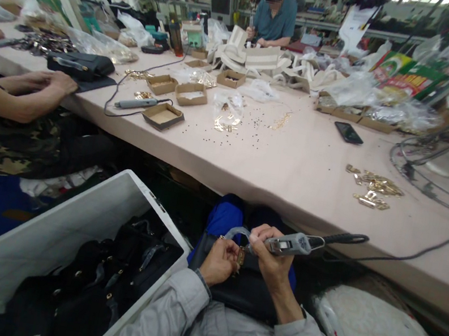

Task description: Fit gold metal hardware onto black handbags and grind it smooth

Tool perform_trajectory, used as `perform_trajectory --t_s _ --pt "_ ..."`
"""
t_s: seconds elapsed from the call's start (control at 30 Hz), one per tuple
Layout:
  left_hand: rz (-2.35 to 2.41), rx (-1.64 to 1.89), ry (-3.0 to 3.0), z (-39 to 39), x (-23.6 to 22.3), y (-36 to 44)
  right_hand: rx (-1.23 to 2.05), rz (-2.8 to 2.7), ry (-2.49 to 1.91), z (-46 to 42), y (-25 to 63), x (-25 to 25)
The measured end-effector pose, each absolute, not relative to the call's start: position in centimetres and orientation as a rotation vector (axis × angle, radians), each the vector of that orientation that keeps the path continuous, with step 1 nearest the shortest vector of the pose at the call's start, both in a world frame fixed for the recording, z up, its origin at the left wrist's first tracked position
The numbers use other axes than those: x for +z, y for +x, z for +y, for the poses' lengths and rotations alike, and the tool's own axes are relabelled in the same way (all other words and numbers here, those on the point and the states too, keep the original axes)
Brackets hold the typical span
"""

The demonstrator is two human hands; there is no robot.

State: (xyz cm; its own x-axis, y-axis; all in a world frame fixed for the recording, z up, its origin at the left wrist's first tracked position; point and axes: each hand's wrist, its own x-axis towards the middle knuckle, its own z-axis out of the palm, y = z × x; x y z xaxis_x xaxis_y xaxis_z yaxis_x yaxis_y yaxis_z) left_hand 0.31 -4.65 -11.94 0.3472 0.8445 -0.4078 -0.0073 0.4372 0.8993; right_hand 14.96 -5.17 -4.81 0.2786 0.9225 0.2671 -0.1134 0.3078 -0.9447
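Note:
A black bag lies across my lap. My left hand is closed at the bag's upper edge, its fingertips pinching a small gold metal fitting. Wrapped round a grey electric screwdriver, my right hand points the tool's tip left toward that fitting. Whether the tip touches a screw is too small to tell. A clear plastic-wrapped handle piece arches just above my fingers.
A white bin at my left holds several black bags. On the table are gold fittings, a phone, small boxes and another screwdriver. A cord trails right. Co-workers sit left and opposite.

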Motion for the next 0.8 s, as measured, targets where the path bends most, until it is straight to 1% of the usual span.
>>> perform_trajectory --t_s 0.2,0.37,0.53,0.8 --pt "1.082 0.687 0.974 -4.5 -11.0 0.5 0.916 -0.961 -0.959 -4.8 15.1 -4.6" --pt "1.11 0.724 0.969 -4.4 -10.0 0.6 0.934 -0.769 -0.816 -4.3 16.9 -2.3" --pt "1.112 0.725 0.943 -4.3 -10.7 0.5 0.899 -0.69 -0.914 -4.1 18.6 -0.7" --pt "1.148 0.69 0.932 -4.0 -11.5 0.6 1.033 -0.481 -0.966 -5.0 19.8 0.7"
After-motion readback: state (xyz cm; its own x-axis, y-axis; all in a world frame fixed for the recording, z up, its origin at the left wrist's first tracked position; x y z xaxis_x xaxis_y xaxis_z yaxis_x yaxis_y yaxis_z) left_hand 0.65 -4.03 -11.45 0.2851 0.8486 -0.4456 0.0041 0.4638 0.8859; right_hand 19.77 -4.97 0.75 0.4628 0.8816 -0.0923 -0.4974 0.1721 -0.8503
